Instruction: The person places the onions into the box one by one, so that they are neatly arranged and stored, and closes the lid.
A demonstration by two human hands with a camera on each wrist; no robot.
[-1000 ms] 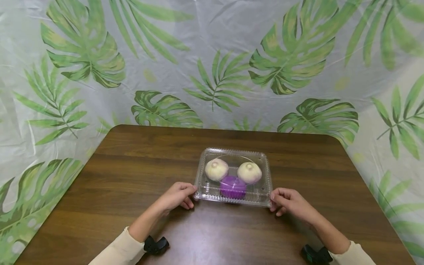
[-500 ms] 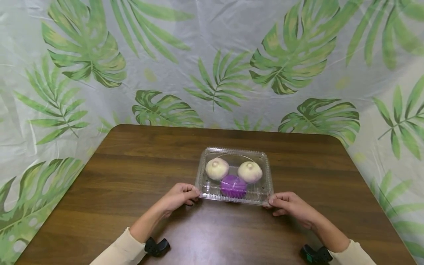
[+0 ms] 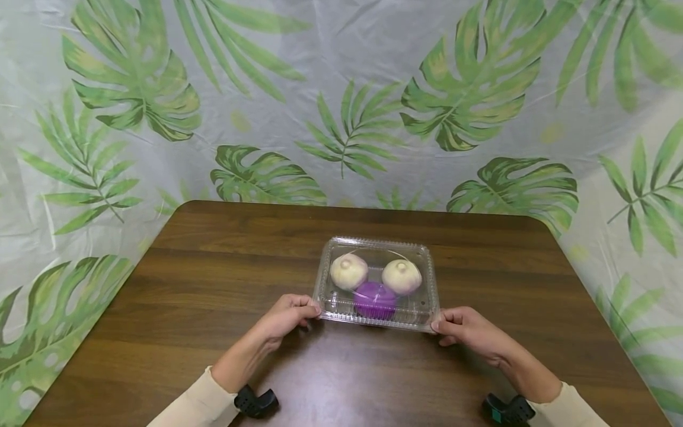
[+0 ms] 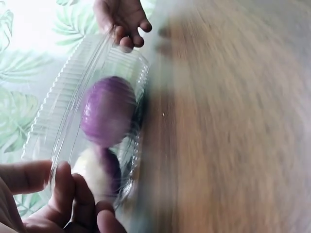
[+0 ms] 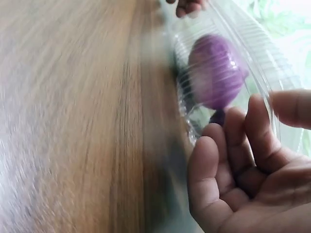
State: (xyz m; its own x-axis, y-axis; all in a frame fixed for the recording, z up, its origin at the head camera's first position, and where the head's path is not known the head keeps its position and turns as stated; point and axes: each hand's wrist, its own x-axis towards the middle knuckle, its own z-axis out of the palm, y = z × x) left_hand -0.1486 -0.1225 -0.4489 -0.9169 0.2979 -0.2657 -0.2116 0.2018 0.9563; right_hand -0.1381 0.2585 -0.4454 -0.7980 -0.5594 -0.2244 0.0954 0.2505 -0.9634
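Observation:
A clear plastic clamshell box [image 3: 411, 325], its lid down, lies in the middle of the table in the head view. Inside are one glossy purple round piece [image 3: 375, 301] at the front and two whitish round pieces, left [image 3: 349, 271] and right [image 3: 402, 277], each with a nub on top; they look like onions. My left hand [image 3: 290, 314] pinches the rim at the front left corner between thumb and finger. At the front right corner my right hand [image 3: 466, 326] pinches the same rim. In the right wrist view, the other fingers [image 5: 204, 160] curl beneath the rim.
Brown wood-grain table [image 3: 213, 267] with rounded far corners. A leaf-patterned cloth [image 3: 347, 59] hangs behind it and at both sides. Black devices sit at the left wrist [image 3: 256, 403] and the right wrist [image 3: 509, 409].
Both hands have shifted slightly inward, and their thumbs now lie over the box's front corners. The box and the pieces inside have stayed nearly in place.

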